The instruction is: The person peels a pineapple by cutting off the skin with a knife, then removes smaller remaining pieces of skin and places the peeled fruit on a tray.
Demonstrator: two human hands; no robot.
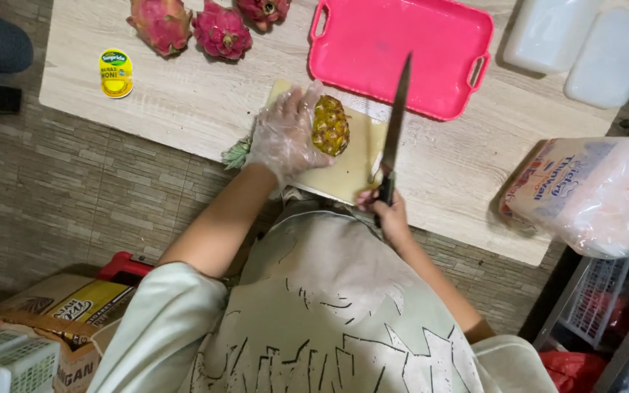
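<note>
Gloved left hand (284,135) gripping pineapple (330,125) on cutting board (351,171); right hand (385,207) closed around knife (394,124), blade raised over table (183,102).

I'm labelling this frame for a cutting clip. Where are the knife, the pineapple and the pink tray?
knife (396,120), head view, middle of the blade.
pineapple (330,126), head view, middle of its rind.
pink tray (394,44), head view, bare floor of the tray.

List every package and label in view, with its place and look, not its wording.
Round sticker label: far-left tabletop, yellow with green top.
Plastic-wrapped pack: right table edge, bulky, white-pink with blue print.
Cardboard box: floor at lower left, brown with yellow panel.
</note>
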